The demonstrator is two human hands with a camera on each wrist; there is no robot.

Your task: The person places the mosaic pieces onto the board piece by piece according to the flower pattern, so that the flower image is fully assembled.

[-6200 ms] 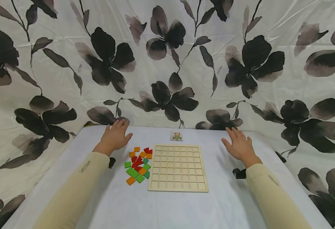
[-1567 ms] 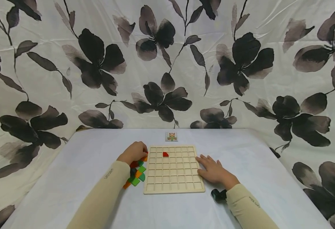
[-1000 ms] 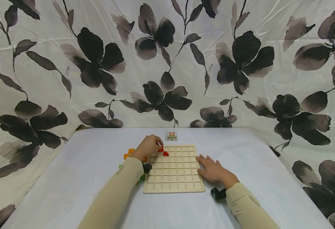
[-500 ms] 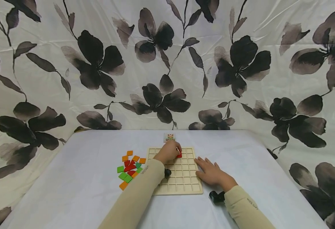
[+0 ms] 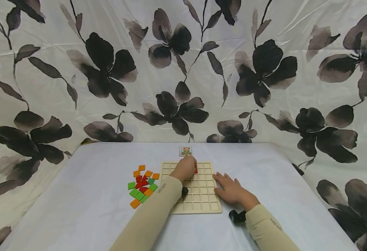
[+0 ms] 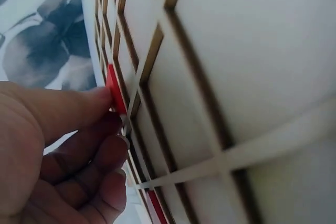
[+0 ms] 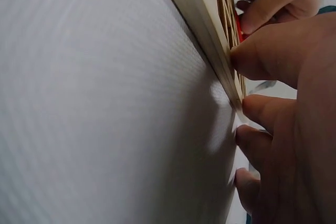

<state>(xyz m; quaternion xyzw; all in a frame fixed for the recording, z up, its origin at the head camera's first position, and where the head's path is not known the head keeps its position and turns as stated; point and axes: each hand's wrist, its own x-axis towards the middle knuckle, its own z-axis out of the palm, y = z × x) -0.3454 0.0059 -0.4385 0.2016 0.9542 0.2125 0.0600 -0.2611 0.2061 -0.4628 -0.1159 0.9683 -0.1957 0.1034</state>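
My left hand (image 5: pixel 184 168) reaches over the upper part of the pale wooden grid board (image 5: pixel 206 211). Its thumb and fingers pinch a small red tile (image 6: pixel 116 92) at a cell of the grid; most of this tile is hidden by the hand in the head view. Another red piece (image 6: pixel 156 206) lies in a nearby cell in the left wrist view. My right hand (image 5: pixel 233 190) rests at the board's right edge, its fingers loosely spread. Thumb and fingertips touch the rim (image 7: pixel 210 30) in the right wrist view.
Loose tiles in green, orange, red and teal lie left of the board, among them a green tile (image 5: pixel 131 185) and an orange tile (image 5: pixel 135 203). A small patterned card (image 5: pixel 185 151) lies behind the board. A floral cloth (image 5: pixel 183 69) hangs beyond the white table (image 5: pixel 86 195).
Both hands came in from the table's sides. My left hand carried a red tile from the loose pieces rightward over the board. My right hand settled on the board's edge and stays there.
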